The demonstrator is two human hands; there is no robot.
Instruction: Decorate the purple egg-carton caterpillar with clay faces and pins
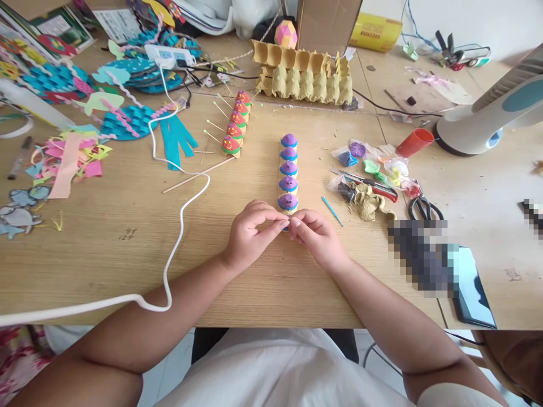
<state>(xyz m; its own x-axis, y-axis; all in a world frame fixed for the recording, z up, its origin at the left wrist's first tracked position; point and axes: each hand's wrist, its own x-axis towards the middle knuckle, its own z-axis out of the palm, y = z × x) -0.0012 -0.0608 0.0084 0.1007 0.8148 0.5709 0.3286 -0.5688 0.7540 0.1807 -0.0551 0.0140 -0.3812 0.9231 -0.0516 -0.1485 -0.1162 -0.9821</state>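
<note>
A strip of egg-carton cups (289,169), coated purple on top and blue below, runs away from me along the table. The nearer cups bear small dark marks. At its near end my left hand (254,233) is closed, thumb and forefinger pinched. Against it, my right hand (316,234) is pinched too, the fingertips of both meeting over the last cup. Whatever sits between the fingertips is too small to make out, and that cup is mostly covered by the hands. A thin blue modelling tool (332,211) lies to the right of my right hand.
Red and green caterpillar strip (235,125) with pins stands at left, near a white cable (181,220). At right lie clay packets (373,164), a utility knife (377,189), scissors (424,209) and a phone (473,288). Egg cartons (311,85) sit at the back.
</note>
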